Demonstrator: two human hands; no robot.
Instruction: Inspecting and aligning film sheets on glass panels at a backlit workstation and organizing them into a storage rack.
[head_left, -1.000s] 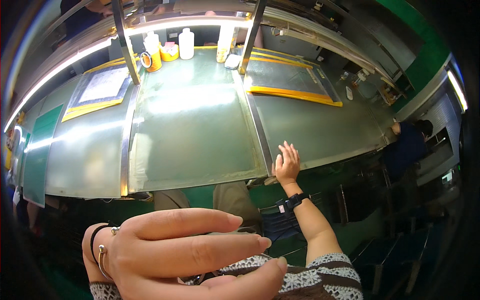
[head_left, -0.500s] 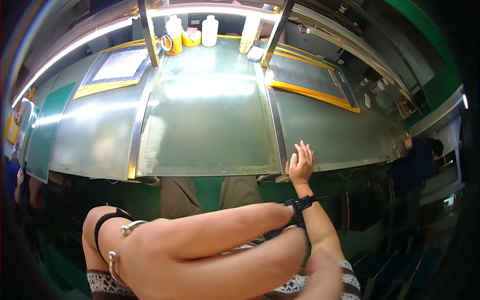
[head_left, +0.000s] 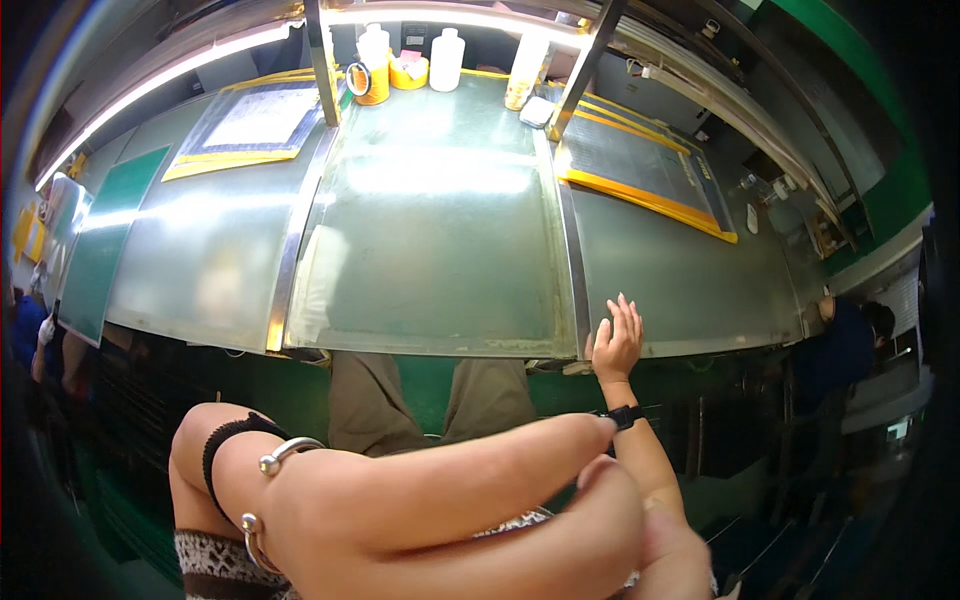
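Note:
My left hand (head_left: 430, 510) fills the lower foreground, very close to the camera. Its fingers are stretched out side by side toward the right and hold nothing that I can see. A silver bracelet (head_left: 280, 460) and a black band (head_left: 225, 440) circle its wrist. My right hand (head_left: 615, 345) lies flat on the near edge of the green work table (head_left: 440, 230), fingers spread and empty, with a black watch (head_left: 625, 415) on the wrist. My knees in khaki trousers (head_left: 430, 390) show under the table edge.
At the table's back stand two white bottles (head_left: 446, 58), yellow tape rolls (head_left: 370, 80) and a small white object (head_left: 540, 110). Yellow-framed mats lie at right (head_left: 650, 165) and left (head_left: 255, 120). One person in dark blue sits at right (head_left: 850, 340); others are at far left (head_left: 35, 330).
My left hand has turned and slid across the lower picture, its wrist now at the left and its fingers reaching right. My right hand has stayed on the table edge.

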